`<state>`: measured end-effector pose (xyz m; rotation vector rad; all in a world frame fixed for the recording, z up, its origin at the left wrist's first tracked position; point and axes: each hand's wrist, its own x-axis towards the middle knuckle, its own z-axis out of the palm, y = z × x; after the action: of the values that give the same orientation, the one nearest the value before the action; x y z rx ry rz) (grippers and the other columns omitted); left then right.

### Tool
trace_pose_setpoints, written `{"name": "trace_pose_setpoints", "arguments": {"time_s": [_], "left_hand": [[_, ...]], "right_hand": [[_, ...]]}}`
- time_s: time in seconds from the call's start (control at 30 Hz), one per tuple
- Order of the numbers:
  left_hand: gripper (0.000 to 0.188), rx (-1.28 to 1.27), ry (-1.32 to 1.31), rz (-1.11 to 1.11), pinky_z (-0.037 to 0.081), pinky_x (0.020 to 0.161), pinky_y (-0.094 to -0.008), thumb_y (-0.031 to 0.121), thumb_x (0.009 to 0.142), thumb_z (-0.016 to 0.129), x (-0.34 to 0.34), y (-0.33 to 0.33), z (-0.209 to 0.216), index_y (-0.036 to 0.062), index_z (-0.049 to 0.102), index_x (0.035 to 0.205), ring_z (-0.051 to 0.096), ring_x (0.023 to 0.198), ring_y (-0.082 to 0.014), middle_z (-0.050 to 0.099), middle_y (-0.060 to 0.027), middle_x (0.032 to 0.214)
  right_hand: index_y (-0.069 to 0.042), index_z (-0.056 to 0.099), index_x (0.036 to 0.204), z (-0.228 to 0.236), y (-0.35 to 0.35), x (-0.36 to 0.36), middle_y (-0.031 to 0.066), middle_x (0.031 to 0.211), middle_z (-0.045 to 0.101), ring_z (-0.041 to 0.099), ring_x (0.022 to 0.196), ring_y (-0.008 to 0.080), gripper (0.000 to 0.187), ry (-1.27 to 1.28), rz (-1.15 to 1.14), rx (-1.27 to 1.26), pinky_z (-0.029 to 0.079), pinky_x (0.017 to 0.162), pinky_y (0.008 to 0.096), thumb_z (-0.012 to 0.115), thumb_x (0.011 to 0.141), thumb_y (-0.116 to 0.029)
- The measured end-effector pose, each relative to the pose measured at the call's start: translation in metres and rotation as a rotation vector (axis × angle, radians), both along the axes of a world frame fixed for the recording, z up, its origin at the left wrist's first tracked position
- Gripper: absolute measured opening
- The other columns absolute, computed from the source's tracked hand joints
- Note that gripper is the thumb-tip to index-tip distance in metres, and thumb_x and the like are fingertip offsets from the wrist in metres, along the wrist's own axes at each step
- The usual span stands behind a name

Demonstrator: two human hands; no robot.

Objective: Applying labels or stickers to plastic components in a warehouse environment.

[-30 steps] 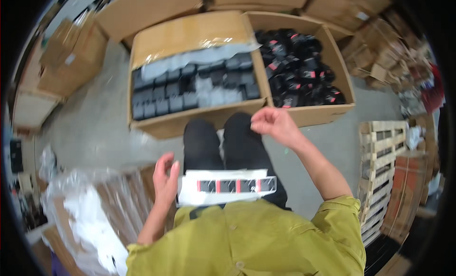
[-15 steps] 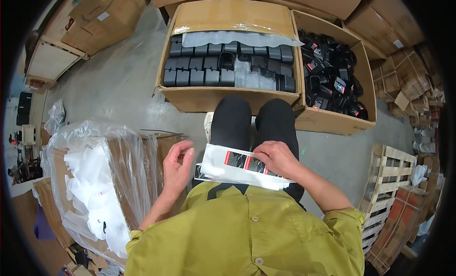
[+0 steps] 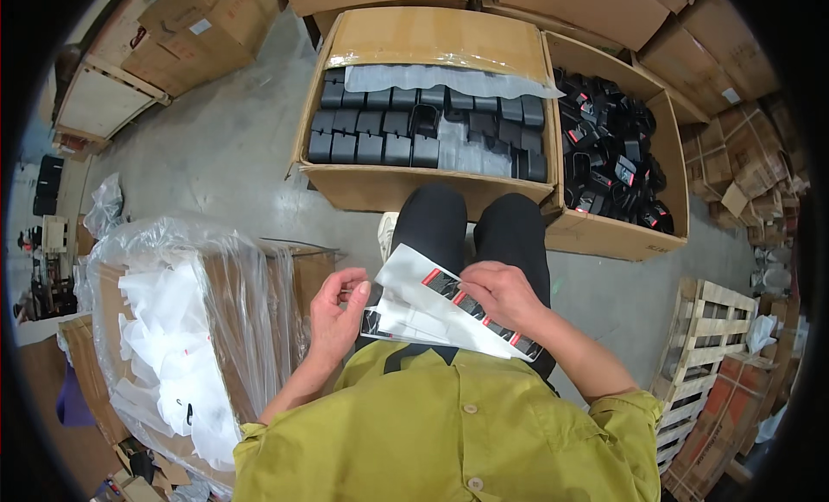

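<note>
On my lap lies a small stack of white sticker sheets [image 3: 406, 321], fanned out. My right hand [image 3: 503, 295] pinches the top sticker sheet [image 3: 404, 271] near a row of black labels with red ends, and this sheet is tilted across the others. My left hand [image 3: 338, 316] hovers just left of the stack. Its fingers are half curled and apart from the thumb, with nothing seen between them. Past my knees stands an open carton [image 3: 414, 176] of black plastic holders [image 3: 371, 148] stacked in rows.
Right of that carton, a second carton [image 3: 617, 237] holds loose black holders with red-and-black labels. At my left stands a plastic-lined box [image 3: 220, 329] filled with white scraps [image 3: 164, 347]. A wooden pallet [image 3: 704, 364] leans at the right. More cartons [image 3: 199, 27] stand around.
My right hand has turned the top sticker sheet clockwise, so its label row now slants down to the right. My left hand has shifted slightly right and down. The whole view has shifted a little.
</note>
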<state>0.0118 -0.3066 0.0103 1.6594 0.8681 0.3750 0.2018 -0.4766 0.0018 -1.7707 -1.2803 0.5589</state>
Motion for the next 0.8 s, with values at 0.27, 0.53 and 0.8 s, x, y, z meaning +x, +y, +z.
{"name": "trace_pose_setpoints", "arguments": {"time_s": [0.27,0.53,0.8], "left_hand": [[0.054,-0.742,-0.072,-0.147,0.046,0.060,-0.0240,0.007,0.069,0.069,0.033,-0.021,0.023,0.0026,0.040,0.115,0.054,0.077,-0.0122,0.054,-0.0063,0.098],[0.024,-0.753,-0.028,-0.281,0.046,0.053,-0.0221,0.006,0.075,0.063,0.047,-0.041,0.032,0.0032,0.052,0.096,0.054,0.069,-0.0100,0.056,-0.0037,0.082],[0.018,-0.641,-0.022,-0.309,0.047,0.056,-0.0245,0.007,0.079,0.060,0.037,-0.043,0.022,0.0009,0.053,0.094,0.056,0.064,-0.0109,0.057,-0.0045,0.076]], "right_hand": [[0.001,0.059,0.081,0.032,0.002,0.008,0.0098,0.059,0.055,0.044,0.048,0.0119,0.017,0.590,-0.080,-0.291,0.037,0.047,0.0241,0.057,0.081,-0.015],[-0.002,0.058,0.078,0.047,0.004,-0.012,0.0082,0.072,0.056,0.054,0.066,0.0219,0.017,-0.055,-0.026,0.016,0.044,0.056,0.0301,0.068,0.067,-0.009],[0.000,0.059,0.077,0.043,0.007,-0.016,0.0096,0.072,0.058,0.057,0.065,0.0230,0.009,0.055,0.036,0.011,0.045,0.054,0.0297,0.062,0.070,-0.005]]}}
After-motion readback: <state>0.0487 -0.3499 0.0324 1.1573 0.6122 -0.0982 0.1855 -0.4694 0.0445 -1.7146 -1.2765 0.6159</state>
